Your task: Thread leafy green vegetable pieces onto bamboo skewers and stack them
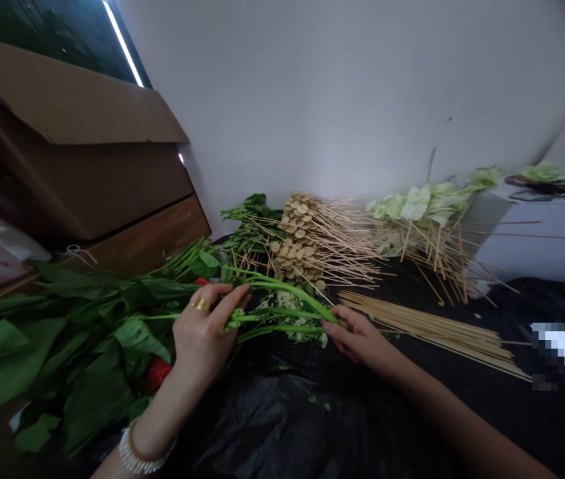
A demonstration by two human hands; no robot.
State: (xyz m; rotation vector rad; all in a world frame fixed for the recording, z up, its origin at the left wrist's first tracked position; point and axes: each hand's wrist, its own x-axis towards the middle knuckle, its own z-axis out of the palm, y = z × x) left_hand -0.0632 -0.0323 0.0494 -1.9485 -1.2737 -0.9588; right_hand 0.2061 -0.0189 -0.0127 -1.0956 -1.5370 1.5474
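Observation:
Between my two hands stretches a bunch of long green stems [282,311] of a leafy vegetable. My left hand [207,319], with a gold ring and a beaded bracelet, is closed round the stems near the leafy side. At the other end, my right hand [355,332] pinches the stem ends between thumb and fingers. Broad dark green leaves [97,392] spread out left of my left hand, with bits of red showing among them. Under the stems lie small pale green scraps [289,309]. A bundle of bare bamboo skewers [436,332] lies just right of my right hand.
Skewered round tan slices [299,233] are stacked at the back middle, beside skewered green leaves [255,233]. Skewered pale cabbage leaves [416,203] stand at the back right. A cardboard box [82,179] is at the left. Black plastic [272,412] covers the surface before me.

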